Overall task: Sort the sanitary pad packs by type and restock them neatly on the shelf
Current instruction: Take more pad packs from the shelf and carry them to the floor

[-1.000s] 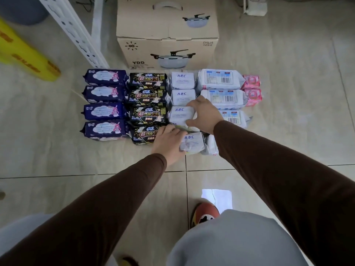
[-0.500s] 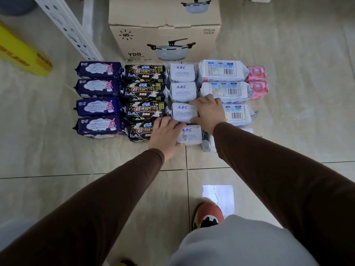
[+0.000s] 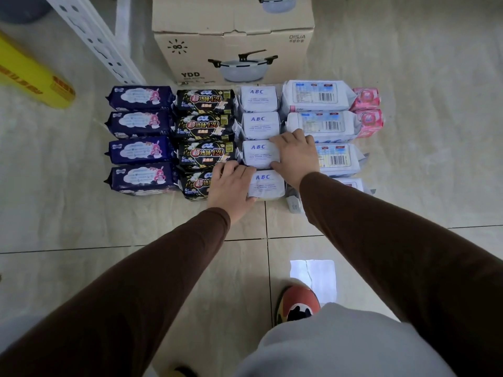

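Starting nearest the camera, a grey trouser leg (image 3: 340, 346) and an orange-and-black shoe (image 3: 298, 306) are seen on the tiled floor (image 3: 54, 221), with a white slip of paper (image 3: 313, 276) lying just beyond the shoe. Two brown sleeves are stretched forward to the packs, which are laid on the floor in columns by type.

The nearest ABC pack (image 3: 268, 186), white with blue letters, is taken as the landmark. The left hand (image 3: 231, 186) is laid against its left end, thumb curled at its near corner and fingers curved over its far left edge, so that the pack is gripped there. The right hand (image 3: 296, 156) is placed just beyond it, fingers spread and fairly straight, pressed onto the right end of the second ABC pack (image 3: 258, 153). Two more ABC packs (image 3: 258, 110) are lined up farther on in the same column.

To the left of the landmark, a column of black packs (image 3: 204, 126) is set, touching it; beyond that column, a column of dark blue packs (image 3: 138, 140) is seen. To the right, larger white barcoded packs (image 3: 326, 123) are stacked in a column, and two pink packs (image 3: 366, 112) are tucked at its far right.

Behind all columns, a cardboard pot box (image 3: 231, 42) is stood. Far left of the landmark, a white perforated shelf upright (image 3: 95, 36) and a yellow roll (image 3: 32, 77) are seen.
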Available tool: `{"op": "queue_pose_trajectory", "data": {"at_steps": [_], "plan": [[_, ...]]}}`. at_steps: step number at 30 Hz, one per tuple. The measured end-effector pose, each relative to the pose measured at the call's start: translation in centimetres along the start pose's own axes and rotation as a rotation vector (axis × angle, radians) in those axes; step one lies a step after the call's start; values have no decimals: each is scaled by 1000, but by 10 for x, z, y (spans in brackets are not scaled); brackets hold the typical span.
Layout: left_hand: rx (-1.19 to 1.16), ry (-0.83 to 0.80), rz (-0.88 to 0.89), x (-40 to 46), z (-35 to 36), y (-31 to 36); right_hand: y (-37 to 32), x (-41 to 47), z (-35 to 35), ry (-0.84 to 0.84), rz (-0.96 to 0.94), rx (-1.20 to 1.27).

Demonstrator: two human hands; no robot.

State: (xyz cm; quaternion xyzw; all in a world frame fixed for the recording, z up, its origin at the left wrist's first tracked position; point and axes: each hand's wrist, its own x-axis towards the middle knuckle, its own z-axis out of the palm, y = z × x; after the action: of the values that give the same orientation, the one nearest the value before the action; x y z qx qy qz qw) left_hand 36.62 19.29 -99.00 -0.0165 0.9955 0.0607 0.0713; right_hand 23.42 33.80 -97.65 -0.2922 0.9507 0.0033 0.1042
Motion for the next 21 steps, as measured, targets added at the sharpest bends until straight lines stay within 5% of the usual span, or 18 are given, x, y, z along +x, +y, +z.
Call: {"op": "queue_pose_trajectory", "data": {"at_steps": [11,21], "plan": [[-50,-50,-46,-15,-39,0,0,-37,-50,-11,150,210],[-174,-58,-201,-62,-252,3,-37,-108,-240,-80,163,300]]}}
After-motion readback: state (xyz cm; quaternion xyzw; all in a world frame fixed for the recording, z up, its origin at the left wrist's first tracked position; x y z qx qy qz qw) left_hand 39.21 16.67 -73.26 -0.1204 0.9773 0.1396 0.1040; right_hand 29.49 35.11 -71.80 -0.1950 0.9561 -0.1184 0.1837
